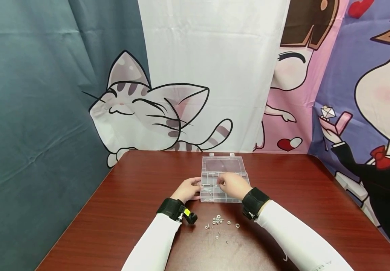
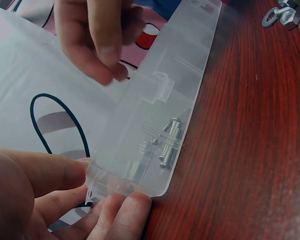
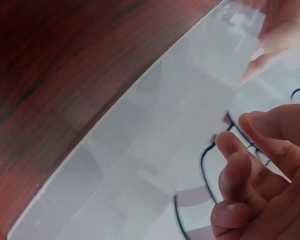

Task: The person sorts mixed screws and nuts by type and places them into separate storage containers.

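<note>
A clear plastic compartment box (image 1: 211,200) lies on the table with its lid (image 1: 224,165) folded back. At its left edge, my left hand (image 1: 185,190) grips the corner, thumb at the upper rim and fingers along the side and below, as the left wrist view shows. Several silver screws (image 2: 171,145) lie in a compartment near that corner. Over the middle compartments hovers my right hand (image 1: 233,185), its fingers (image 3: 235,172) loosely bent and the thumb close to the index fingertip. Nothing shows between them in the right wrist view.
Several small nuts, washers and screws (image 1: 218,219) are scattered on the reddish-brown table (image 1: 140,226) in front of the box. A printed cloth (image 1: 215,56) with a cartoon cat hangs behind the table's far edge. Both wrists wear black straps.
</note>
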